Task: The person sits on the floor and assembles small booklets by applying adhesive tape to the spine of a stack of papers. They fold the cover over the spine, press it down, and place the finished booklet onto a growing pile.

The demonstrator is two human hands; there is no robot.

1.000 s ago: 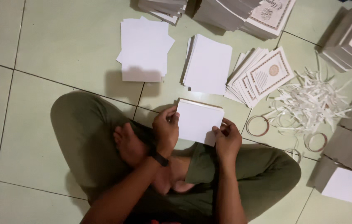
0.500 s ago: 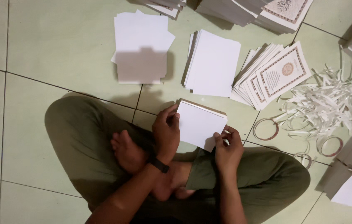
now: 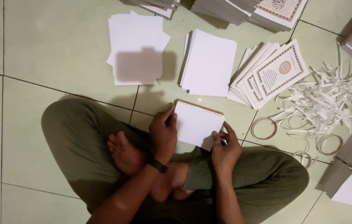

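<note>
bare floor (image 3: 51,49) left, card stacks (image 3: 209,62) ahead, paper strips (image 3: 329,99) right

Loose white sheets (image 3: 136,47), printed cards (image 3: 273,74), paper shreds (image 3: 329,101) and tape rings (image 3: 265,128) on tiled floor (image 3: 47,54).

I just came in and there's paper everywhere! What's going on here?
A person sits cross-legged on the tiled floor, holding a small stack of white cards with both hands: left hand on its left edge, right hand at its lower right corner. Around lie white sheets, more white cards, printed cards, paper strips and tape rings.
</note>
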